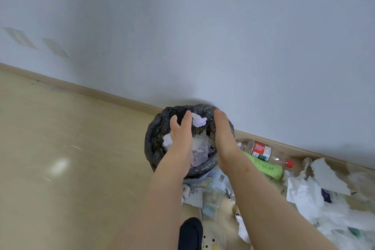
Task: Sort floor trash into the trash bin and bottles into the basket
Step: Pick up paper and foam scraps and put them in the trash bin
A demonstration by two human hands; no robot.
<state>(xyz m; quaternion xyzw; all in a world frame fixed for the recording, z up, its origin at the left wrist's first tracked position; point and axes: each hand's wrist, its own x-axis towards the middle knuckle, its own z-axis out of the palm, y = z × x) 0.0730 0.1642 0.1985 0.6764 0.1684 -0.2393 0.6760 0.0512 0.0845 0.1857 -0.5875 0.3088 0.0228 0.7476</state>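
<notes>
Head view: left hand [181,137], right hand [223,135] flat above trash bin [156,148] rim.

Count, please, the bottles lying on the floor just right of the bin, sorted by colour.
Clear bottle with a red cap: 1
Green bottle: 1
Total: 2 bottles plainly visible

Bottle label [260,149], barcode pkt [222,177]: text prob. illegible.
</notes>
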